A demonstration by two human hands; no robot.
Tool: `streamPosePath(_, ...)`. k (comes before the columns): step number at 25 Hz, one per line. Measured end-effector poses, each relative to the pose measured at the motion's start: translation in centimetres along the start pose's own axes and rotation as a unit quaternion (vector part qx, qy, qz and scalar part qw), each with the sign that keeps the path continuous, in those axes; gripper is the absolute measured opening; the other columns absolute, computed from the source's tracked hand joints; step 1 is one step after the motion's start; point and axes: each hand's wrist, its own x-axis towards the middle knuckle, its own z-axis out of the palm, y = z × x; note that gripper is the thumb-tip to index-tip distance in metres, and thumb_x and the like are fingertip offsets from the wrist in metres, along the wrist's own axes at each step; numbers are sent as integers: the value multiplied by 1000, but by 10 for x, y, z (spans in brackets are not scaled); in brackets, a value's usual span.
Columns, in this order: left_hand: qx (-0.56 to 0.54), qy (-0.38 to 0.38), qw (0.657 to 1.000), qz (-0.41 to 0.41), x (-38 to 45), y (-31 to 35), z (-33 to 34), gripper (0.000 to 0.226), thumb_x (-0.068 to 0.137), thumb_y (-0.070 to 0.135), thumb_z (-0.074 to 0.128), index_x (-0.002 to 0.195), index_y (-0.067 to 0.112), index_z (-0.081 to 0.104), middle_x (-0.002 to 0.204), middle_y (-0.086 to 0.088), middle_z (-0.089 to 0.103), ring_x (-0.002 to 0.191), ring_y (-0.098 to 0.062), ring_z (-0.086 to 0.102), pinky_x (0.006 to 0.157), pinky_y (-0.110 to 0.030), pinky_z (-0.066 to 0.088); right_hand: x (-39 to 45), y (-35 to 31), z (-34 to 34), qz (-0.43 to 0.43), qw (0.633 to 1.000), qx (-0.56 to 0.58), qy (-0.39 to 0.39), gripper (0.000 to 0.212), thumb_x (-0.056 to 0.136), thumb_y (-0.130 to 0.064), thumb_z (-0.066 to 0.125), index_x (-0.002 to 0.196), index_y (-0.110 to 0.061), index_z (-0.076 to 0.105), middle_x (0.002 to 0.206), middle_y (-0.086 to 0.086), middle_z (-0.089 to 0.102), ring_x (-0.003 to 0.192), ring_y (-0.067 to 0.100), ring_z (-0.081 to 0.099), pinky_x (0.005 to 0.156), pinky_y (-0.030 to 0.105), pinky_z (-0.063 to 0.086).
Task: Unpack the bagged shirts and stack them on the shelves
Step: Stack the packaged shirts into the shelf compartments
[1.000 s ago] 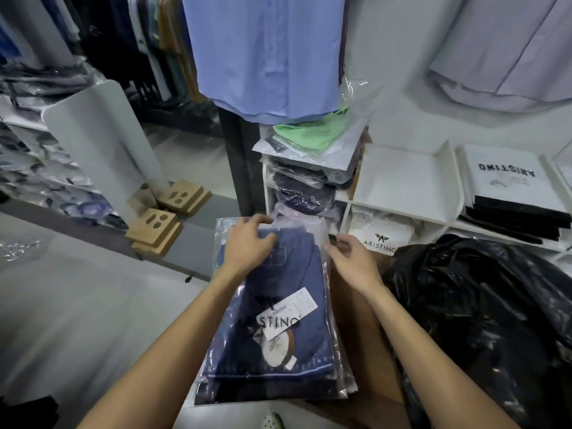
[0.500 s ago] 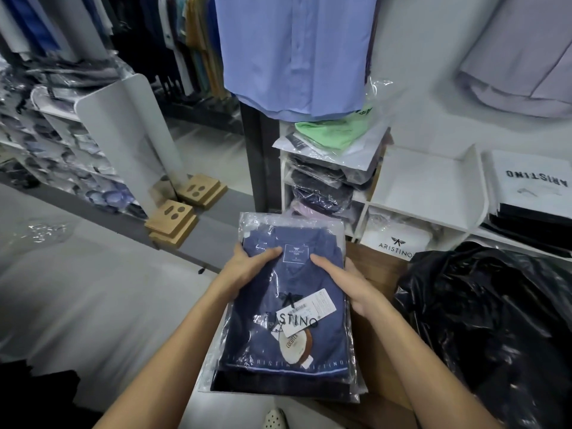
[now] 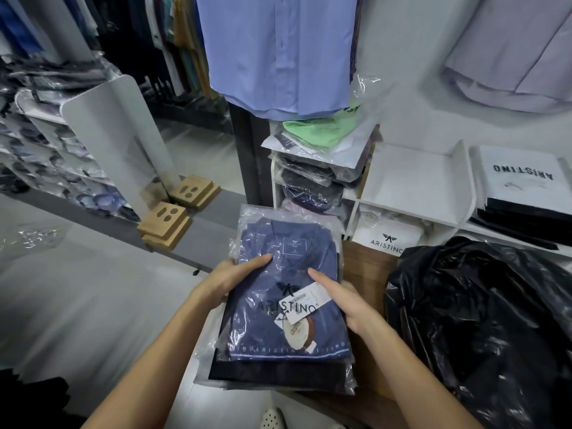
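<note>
A folded navy shirt in a clear plastic bag (image 3: 288, 274) lies on top of a small stack of bagged dark shirts (image 3: 278, 374), held in front of me. My left hand (image 3: 230, 281) grips the stack's left edge, thumb laid across the top bag. My right hand (image 3: 343, 300) grips the right edge, thumb over the top next to a white price tag (image 3: 305, 300). The fingers of both hands are hidden under the stack. White shelves (image 3: 411, 181) stand just beyond, their left column filled with bagged shirts (image 3: 312, 184).
A big black plastic bag (image 3: 483, 323) lies on a wooden surface (image 3: 362, 267) at the right. White boxes and black folded items (image 3: 523, 187) fill the right shelf. A blue shirt (image 3: 278, 54) hangs above. Wooden blocks (image 3: 164, 222) and a white panel (image 3: 114, 134) stand left.
Both hands slid from the bag's top edge down to its sides and took the stack by its edges. The stack has come nearer to me and sits lower in view.
</note>
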Motion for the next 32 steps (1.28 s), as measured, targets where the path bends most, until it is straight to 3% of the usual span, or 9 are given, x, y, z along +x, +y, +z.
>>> streamPosePath(3,18,18,1000,9,-1,3,-4,56,70,60,84,102,19,65,94,1,76,86,-17,73,68,-28,52,-1,-5,3,-8,998,-54,9,58,76,-62,81,115,-20,76,99,2,81,100,21,76,101,40,55)
streamPosePath(8,73,17,997,9,3,-1,-9,78,55,77,84,102,16,73,90,-2,80,83,-23,77,84,-36,60,-3,-25,7,-14,997,-13,-78,60,84,-63,74,128,-22,71,116,6,78,109,24,74,101,42,56)
streamPosePath(12,137,110,983,44,1,2,-7,96,43,95,72,98,17,71,91,-2,78,80,-22,75,84,-41,61,11,-23,12,-24,998,-50,-43,101,71,-80,74,148,-20,45,134,-2,66,119,17,66,97,37,57)
streamPosePath(16,105,148,979,91,-11,-5,7,106,59,82,78,136,19,44,119,4,66,96,-19,68,90,-36,55,24,-8,9,-43,998,-48,17,78,77,-55,83,133,-12,52,114,3,74,104,21,73,94,43,60)
streamPosePath(20,141,97,983,59,-6,0,5,137,66,75,80,161,28,-7,154,-16,45,125,-37,58,108,-44,47,21,-11,2,-58,997,-46,10,62,76,-40,89,126,-13,64,104,7,79,92,22,78,80,38,64)
streamPosePath(24,304,180,919,174,3,34,-3,115,73,67,78,161,35,13,163,-17,22,147,-41,29,117,-57,34,-7,-7,-4,-26,998,0,-51,38,82,-31,86,114,-16,72,98,5,81,84,16,78,65,26,60)
streamPosePath(27,459,93,833,294,22,92,1,95,74,71,71,154,32,38,159,-9,35,147,-31,33,119,-52,32,-21,0,-10,24,997,-27,-65,40,80,-35,87,114,-19,72,93,-2,81,77,10,78,57,20,56)
streamPosePath(30,557,-76,797,221,47,141,7,107,70,68,81,158,36,29,162,-2,31,149,-28,32,122,-48,29,-30,15,-16,54,995,-27,-80,54,74,-42,89,120,-18,72,103,-1,80,91,12,77,71,23,59)
streamPosePath(32,548,-98,817,150,62,151,5,120,67,68,82,162,34,17,168,-1,22,153,-28,26,125,-46,23,-31,21,-17,49,996,0,-80,62,71,-42,89,124,-15,72,112,3,79,103,17,76,88,29,59)
